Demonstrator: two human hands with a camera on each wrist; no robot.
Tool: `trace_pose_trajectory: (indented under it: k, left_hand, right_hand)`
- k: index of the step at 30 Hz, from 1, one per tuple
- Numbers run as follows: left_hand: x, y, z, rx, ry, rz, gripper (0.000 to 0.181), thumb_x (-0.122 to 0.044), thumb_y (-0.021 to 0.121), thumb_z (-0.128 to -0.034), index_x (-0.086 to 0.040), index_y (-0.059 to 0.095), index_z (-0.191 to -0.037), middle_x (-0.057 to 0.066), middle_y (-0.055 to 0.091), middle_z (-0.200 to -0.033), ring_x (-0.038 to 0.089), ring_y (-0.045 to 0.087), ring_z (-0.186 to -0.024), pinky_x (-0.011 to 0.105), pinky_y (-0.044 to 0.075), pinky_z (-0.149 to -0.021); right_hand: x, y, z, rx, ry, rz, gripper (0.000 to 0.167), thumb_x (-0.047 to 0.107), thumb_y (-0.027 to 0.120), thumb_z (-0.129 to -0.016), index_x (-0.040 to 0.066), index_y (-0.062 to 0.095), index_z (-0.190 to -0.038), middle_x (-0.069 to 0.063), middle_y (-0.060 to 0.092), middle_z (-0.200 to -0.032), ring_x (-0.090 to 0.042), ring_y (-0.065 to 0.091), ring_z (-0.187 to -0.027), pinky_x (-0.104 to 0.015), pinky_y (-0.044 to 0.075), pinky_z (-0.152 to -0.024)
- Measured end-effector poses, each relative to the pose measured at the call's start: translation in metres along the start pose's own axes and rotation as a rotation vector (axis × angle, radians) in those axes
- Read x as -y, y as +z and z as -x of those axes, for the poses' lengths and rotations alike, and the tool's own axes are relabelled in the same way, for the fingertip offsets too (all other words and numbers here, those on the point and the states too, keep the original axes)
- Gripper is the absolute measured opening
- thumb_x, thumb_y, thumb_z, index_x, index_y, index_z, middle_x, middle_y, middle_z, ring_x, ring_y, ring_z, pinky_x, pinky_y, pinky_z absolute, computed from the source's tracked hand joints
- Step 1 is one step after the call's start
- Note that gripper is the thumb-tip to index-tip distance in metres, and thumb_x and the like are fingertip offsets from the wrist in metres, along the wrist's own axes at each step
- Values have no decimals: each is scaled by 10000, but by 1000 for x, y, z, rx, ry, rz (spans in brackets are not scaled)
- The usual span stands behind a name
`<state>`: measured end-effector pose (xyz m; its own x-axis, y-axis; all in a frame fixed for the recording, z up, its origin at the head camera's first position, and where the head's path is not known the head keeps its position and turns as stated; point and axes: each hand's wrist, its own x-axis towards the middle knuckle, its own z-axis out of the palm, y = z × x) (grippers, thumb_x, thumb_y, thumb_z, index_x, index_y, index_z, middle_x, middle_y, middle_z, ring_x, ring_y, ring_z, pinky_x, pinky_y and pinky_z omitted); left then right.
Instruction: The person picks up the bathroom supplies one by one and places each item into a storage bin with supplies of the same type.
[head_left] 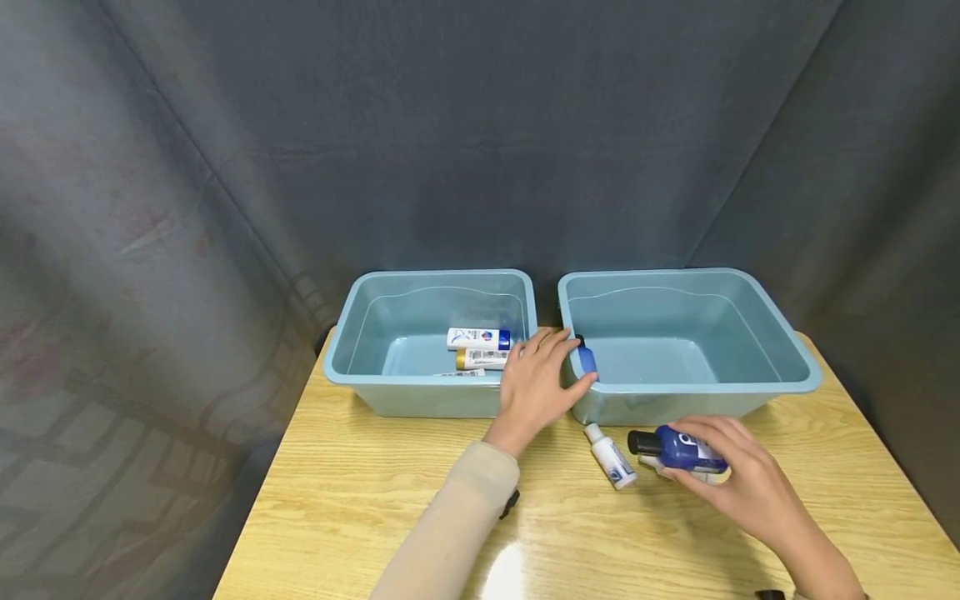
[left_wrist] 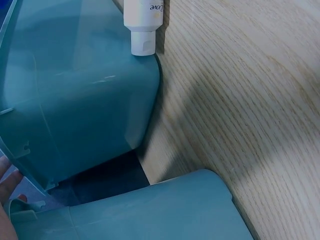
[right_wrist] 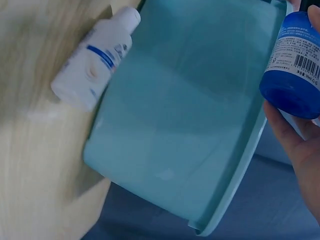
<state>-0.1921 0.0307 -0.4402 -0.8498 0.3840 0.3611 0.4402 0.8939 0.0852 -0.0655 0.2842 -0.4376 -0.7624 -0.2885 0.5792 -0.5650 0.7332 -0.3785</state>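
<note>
Blue bottle (head_left: pixel 681 451) (likely stiff, slick): right hand (head_left: pixel 738 477) is aptly gripping its body nearer the surface's right edge (head_left: pixel 881 471), left hand (head_left: pixel 534 375) hanging loose.

White bottle (right_wrist: pixel 94 64) lies on wooden table (right_wrist: pixel 35 160), near teal bin (right_wrist: pixel 170 110); right hand (right_wrist: pixel 304 152) grips blue bottle (right_wrist: pixel 292 67).
</note>
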Motion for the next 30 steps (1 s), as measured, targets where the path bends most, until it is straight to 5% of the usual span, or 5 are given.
trace_pose_trajectory:
  k: [16,30]
  left_hand:
    - [-1,0,1,17,-4,-2,631,-720,422,-920,-355,529,-1424,-138,449,-1499,115,378,-1387,369,344,-1067]
    - [0,1,1,2,-3,5,622,-711,444,-918,-348,543,-1414,-137,458,-1493,112,376,-1386,365,345,-1066]
  right_hand:
    - [3,-30,-32,23,-58,149,713,731,453,-870,123,719,-1130,-15,653,-1113,-122,532,-1031,-80,412,-805]
    - [-2,-34,-60,36,-99,139,711,722,507,-849,106,725,-1129,-38,664,-1104,-198,554,-998,-94,420,-785]
